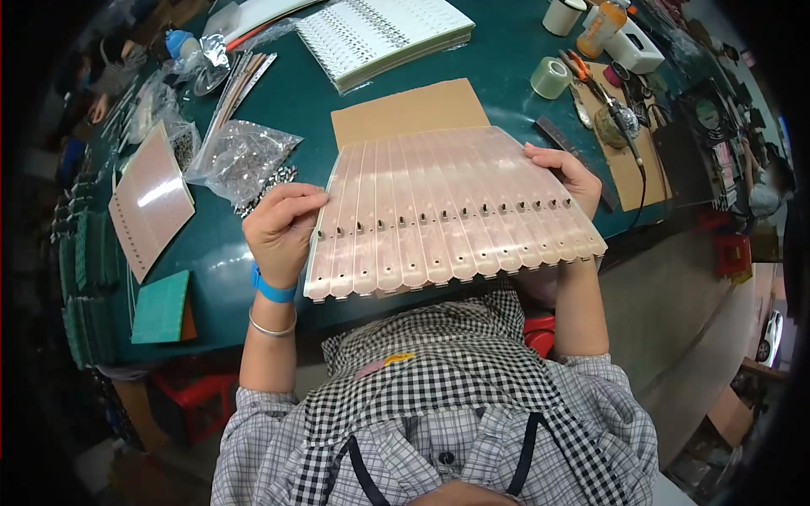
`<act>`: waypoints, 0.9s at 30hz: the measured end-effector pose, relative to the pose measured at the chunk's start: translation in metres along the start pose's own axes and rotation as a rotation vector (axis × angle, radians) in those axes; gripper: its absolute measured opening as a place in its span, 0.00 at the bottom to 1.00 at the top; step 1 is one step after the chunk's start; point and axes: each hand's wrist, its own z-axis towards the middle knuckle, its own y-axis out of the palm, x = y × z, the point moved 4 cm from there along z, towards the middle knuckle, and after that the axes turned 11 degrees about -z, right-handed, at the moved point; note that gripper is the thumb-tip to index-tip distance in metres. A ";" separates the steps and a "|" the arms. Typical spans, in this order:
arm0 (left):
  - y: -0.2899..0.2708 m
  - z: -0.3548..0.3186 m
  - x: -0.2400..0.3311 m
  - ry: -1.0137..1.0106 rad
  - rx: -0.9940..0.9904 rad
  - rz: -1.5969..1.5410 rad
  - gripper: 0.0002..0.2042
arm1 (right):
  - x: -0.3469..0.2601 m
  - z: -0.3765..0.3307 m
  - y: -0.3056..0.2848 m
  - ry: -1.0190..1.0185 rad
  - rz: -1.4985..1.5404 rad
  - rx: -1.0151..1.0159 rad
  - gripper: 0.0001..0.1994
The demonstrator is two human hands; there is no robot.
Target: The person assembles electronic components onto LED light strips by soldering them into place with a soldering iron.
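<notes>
A pinkish panel of long parallel strips [422,181] is held up and tilted in front of me, over the near edge of the table. A row of small dark upright parts crosses its strips, and its lower edge is scalloped with small holes. My left hand [283,219] pinches the panel's left edge between thumb and fingers. On the opposite side, my right hand [567,173] grips the right edge, its thumb on top and the other fingers partly hidden beneath. Behind the panel lies a sheet of brown cardboard [413,111], partly covered by it.
Left on the green table [224,291] are a plastic bag of small metal parts [245,152], another pink panel [153,207] and a green block [160,310]. A white panel stack [384,38] lies at the back. Rightward stand a tape roll [550,78], a soldering iron [626,126] and a bottle [601,29].
</notes>
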 end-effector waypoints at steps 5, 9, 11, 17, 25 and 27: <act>-0.001 0.002 0.000 0.005 0.012 0.007 0.11 | 0.001 0.002 0.000 0.021 0.032 -0.010 0.12; 0.000 0.005 0.003 0.010 0.011 -0.003 0.11 | -0.006 0.004 -0.002 0.053 -0.029 -0.012 0.11; 0.000 0.006 0.002 0.013 0.013 -0.004 0.11 | -0.006 0.004 -0.002 0.028 -0.034 -0.017 0.11; -0.002 0.006 0.001 0.025 0.006 0.014 0.11 | 0.003 0.003 -0.001 0.068 -0.046 -0.075 0.11; -0.002 0.007 0.002 0.029 0.012 -0.010 0.12 | -0.006 0.006 0.002 0.065 -0.083 -0.030 0.11; -0.002 0.008 0.002 0.022 0.011 -0.008 0.12 | 0.001 0.006 0.000 0.061 -0.023 -0.033 0.11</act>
